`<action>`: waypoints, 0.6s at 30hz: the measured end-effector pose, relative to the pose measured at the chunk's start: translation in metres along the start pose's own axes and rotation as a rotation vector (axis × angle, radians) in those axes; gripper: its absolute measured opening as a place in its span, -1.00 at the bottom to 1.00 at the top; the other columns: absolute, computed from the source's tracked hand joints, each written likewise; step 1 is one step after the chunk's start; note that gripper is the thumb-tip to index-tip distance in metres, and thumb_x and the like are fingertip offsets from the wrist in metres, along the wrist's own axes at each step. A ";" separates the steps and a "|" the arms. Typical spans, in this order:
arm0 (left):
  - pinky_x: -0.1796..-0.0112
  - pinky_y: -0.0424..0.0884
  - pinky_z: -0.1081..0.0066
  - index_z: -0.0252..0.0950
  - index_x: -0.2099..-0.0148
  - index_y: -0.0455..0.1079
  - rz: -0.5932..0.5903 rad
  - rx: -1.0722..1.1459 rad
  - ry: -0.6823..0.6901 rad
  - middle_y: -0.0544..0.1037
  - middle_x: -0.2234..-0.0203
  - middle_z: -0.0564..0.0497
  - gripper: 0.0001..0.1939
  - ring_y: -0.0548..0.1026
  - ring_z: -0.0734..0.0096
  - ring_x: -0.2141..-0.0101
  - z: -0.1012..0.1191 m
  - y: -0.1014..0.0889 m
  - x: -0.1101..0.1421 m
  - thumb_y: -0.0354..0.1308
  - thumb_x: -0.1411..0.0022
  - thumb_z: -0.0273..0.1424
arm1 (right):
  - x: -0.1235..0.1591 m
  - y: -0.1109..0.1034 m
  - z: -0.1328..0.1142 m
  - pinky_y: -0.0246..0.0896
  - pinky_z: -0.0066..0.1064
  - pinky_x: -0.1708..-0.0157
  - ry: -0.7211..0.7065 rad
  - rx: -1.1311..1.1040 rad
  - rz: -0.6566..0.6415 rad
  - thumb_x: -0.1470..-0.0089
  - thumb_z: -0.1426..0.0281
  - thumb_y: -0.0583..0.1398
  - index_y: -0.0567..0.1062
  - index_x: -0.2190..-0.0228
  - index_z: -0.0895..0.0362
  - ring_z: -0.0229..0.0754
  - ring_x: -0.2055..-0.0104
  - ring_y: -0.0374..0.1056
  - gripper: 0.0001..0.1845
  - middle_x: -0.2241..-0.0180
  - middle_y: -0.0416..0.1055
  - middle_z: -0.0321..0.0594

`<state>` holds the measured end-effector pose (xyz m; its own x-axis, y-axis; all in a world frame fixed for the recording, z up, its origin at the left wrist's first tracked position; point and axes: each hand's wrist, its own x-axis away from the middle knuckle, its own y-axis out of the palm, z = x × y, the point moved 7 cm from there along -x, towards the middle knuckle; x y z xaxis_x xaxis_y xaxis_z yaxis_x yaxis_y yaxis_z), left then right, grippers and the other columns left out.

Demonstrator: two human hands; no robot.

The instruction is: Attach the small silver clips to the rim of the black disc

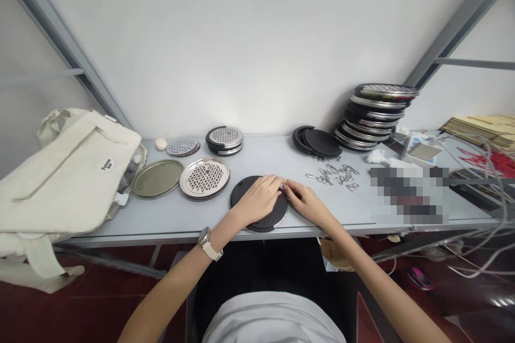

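A round black disc (257, 220) with a silvery metal rim lies at the table's front edge. My left hand (259, 198) lies over it, fingers bent toward its right rim. At that rim my right hand (301, 201) has thumb and forefinger pinched together, fingertips meeting those of the left. A small glint shows between the fingertips, too small to name. Right of my hands are several loose metal clips (330, 171). To the left sit a round metal grater plate (205, 177) and a plain greenish-gold round plate (157, 178).
Grater discs are piled in a tall leaning stack (374, 118) at the back right. Black discs (322, 142) lie beside it. Behind the left plates are smaller grater plates (225, 136). A cream bag (72, 171) covers the left end; cables (491, 171) hang at the right.
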<state>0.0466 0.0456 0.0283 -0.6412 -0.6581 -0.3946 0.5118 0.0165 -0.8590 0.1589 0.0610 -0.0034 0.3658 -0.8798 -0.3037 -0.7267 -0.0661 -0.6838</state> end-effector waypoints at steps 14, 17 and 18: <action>-0.01 0.31 0.17 -0.29 -0.07 0.20 -0.011 0.009 -0.010 0.43 0.09 -0.10 -0.73 0.39 0.21 0.03 -0.001 0.001 0.000 -0.08 -0.35 -0.51 | 0.002 -0.001 -0.002 0.05 -0.42 0.45 -0.001 0.007 0.006 -0.16 0.42 -0.02 0.19 0.49 0.08 -0.24 0.50 0.16 -0.82 0.56 0.22 -0.37; -0.01 0.31 0.18 -0.29 -0.07 0.20 -0.013 0.003 -0.015 0.44 0.09 -0.09 -0.74 0.39 0.21 0.04 -0.002 0.002 0.000 -0.08 -0.35 -0.51 | 0.002 -0.001 -0.003 0.05 -0.41 0.43 -0.005 0.020 0.001 -0.14 0.43 -0.01 0.17 0.49 0.08 -0.23 0.49 0.16 -0.84 0.56 0.21 -0.37; 0.00 0.30 0.19 -0.30 -0.07 0.20 -0.013 0.000 -0.016 0.44 0.10 -0.09 -0.75 0.39 0.22 0.05 -0.002 0.002 0.000 -0.08 -0.36 -0.50 | 0.002 0.000 -0.003 0.05 -0.41 0.43 -0.007 0.024 0.001 -0.13 0.44 -0.01 0.18 0.49 0.08 -0.23 0.49 0.16 -0.85 0.56 0.21 -0.37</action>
<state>0.0462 0.0470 0.0254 -0.6386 -0.6705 -0.3777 0.5031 0.0076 -0.8642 0.1583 0.0580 -0.0019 0.3698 -0.8763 -0.3089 -0.7130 -0.0545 -0.6990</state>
